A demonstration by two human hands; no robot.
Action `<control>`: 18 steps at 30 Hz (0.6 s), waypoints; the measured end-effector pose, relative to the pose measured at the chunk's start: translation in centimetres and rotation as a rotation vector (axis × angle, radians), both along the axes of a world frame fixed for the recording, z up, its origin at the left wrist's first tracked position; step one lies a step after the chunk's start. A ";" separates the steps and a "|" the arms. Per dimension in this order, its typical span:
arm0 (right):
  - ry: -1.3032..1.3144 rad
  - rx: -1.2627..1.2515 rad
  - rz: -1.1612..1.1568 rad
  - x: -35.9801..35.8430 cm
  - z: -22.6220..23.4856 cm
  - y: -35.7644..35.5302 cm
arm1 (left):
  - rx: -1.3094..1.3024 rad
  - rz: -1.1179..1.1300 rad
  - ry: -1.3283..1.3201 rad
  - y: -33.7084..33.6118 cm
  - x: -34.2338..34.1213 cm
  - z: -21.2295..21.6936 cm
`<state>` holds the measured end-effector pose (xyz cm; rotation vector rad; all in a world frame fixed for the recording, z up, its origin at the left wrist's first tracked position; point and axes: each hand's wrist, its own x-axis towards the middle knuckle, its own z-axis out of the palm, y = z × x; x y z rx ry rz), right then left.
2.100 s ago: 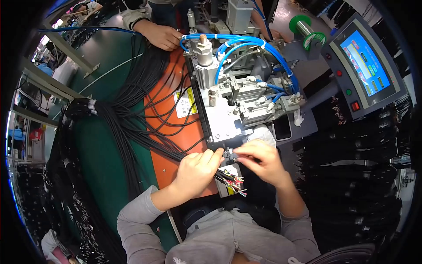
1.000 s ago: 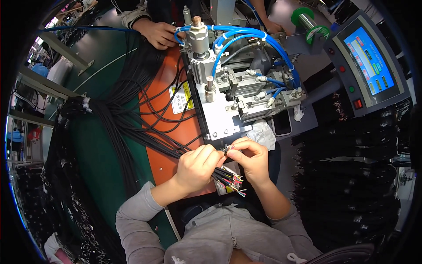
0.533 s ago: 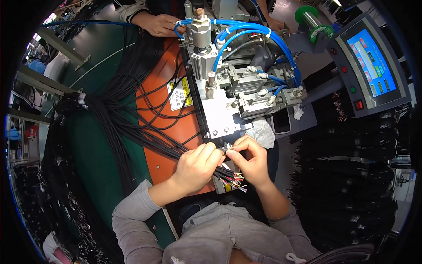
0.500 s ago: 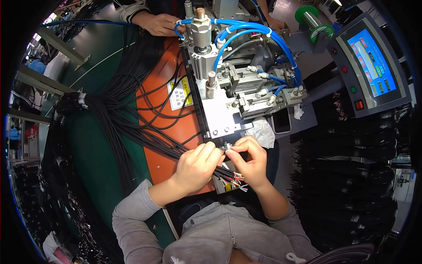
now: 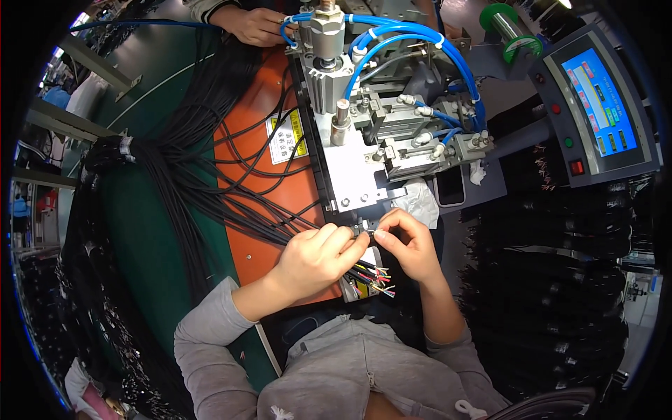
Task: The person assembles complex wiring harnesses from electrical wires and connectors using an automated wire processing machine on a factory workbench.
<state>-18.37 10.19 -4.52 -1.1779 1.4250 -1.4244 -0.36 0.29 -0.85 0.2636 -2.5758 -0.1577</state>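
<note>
My left hand is closed round a black cable just in front of the machine's lower edge, its fingertips pinched. Beside it my right hand pinches the thin end of that cable between thumb and forefinger; the fingers hide most of it. Both sets of fingertips almost meet at a small metal fixture of the machine. Below my left hand, a bunch of stripped cable ends shows red, white, yellow and other fine wires. Their black cables run in from the left under my hand.
The metal machine with blue air hoses stands ahead on an orange board. At right are a control screen, a solder wire spool, a phone and hanging black cables. Another person's hand works at the far side.
My right hand has shifted slightly right and away from my left fingertips. The left hand has moved a little right, and the stripped wire bunch below shows more openly.
</note>
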 end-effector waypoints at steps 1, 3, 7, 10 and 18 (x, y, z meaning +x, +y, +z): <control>-0.002 0.002 0.004 -0.1 0.0 -0.2 | -0.030 -0.008 -0.011 0.1 0.0 0.0; 0.397 -0.114 -0.097 0.0 0.7 -0.8 | -0.058 -0.013 -0.023 0.2 0.0 0.1; 0.585 -0.146 -0.175 0.9 1.2 -1.5 | -0.051 0.045 -0.104 0.7 -0.3 0.5; 0.640 -0.150 -0.204 1.5 1.2 -1.5 | -0.043 0.096 -0.124 1.0 -0.4 0.5; 0.602 -0.159 -0.209 1.7 0.8 -1.2 | -0.063 0.127 -0.205 1.3 -0.3 0.9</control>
